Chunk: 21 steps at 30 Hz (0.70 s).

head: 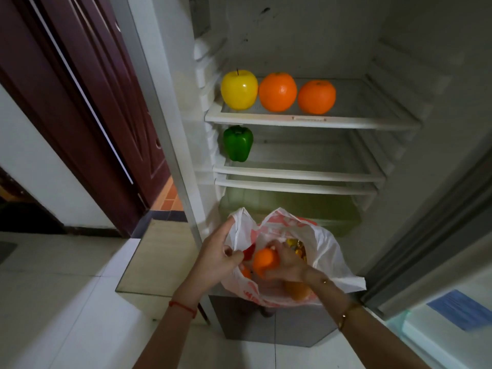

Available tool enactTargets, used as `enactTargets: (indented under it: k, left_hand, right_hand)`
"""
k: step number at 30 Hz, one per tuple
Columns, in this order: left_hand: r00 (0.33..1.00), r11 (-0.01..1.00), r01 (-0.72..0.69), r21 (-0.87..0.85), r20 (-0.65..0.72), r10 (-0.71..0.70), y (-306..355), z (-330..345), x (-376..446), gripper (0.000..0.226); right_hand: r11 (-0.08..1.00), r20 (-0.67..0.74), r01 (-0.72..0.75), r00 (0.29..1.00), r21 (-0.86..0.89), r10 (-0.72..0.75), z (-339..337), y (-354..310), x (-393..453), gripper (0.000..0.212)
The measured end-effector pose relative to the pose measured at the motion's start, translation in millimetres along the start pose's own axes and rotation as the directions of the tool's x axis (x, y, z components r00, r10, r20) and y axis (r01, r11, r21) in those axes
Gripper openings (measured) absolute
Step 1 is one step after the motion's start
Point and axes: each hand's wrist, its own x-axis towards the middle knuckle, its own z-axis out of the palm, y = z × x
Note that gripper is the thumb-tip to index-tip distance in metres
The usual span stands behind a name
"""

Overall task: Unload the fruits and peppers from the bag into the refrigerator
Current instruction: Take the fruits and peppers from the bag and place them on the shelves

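two bare forearms reach forward from the bottom edge toward a white plastic bag (327,251) with red print, which hangs open in front of the lower part of the open refrigerator (399,62). left hand (218,258), with a red string at its wrist, pinches the left rim of the bag between thumb and curled fingers, keeping the mouth spread. right hand (287,262), with a thin bracelet on its wrist, is inside the bag, its grip clamped around an orange pepper (263,261) at the mouth. beside that pepper a red piece (249,252) shows at the left inner wall, some small yellow items (295,247) lie toward the far side, and another orange fruit (298,290) shows through the plastic at the bottom. on the top shelf (372,123) a yellow apple (239,89) stands at the left end, with one orange (277,91) just beside it and a second orange (316,96) next in the row, near the front edge. on the shelf below, a green pepper (237,143) stands upright at the left end. a dark red door (87,102) stands to the left, and pale floor tiles (53,302) lie beneath.
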Motion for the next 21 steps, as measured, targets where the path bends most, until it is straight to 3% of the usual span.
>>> enactTargets:
  k: [3,6,9,12,16,21]
  left_hand:
    - [0.999,0.999,0.042,0.014,-0.016,-0.042,-1,1,5,0.079]
    - [0.997,0.997,0.077,0.013,-0.019,-0.077,-1,3,10,0.083]
    - [0.997,0.996,0.075,0.038,-0.015,-0.075,0,5,14,0.083]
    - [0.999,0.999,0.03,0.046,-0.012,-0.029,1,9,21,0.083]
    - [1.0,0.998,0.029,0.054,0.001,-0.029,1,14,32,0.084]
    - [0.999,0.997,0.041,0.072,-0.02,-0.04,3,20,37,0.085]
  right_hand:
    - [0.956,-0.16,0.059,0.987,0.287,-0.013,-28,-10,-8,0.076]
    - [0.823,-0.26,0.207,0.963,0.53,-0.075,-53,-23,-26,0.069]
    - [0.689,-0.353,0.365,0.921,0.626,-0.166,-77,-40,-48,0.068]
    - [0.64,-0.494,0.497,0.845,0.586,-0.203,-99,-57,-62,0.066]
    - [0.668,-0.669,0.603,0.713,0.436,-0.207,-129,-72,-71,0.071]
    - [0.772,-0.891,0.608,0.436,0.186,-0.128,-182,-85,-66,0.069]
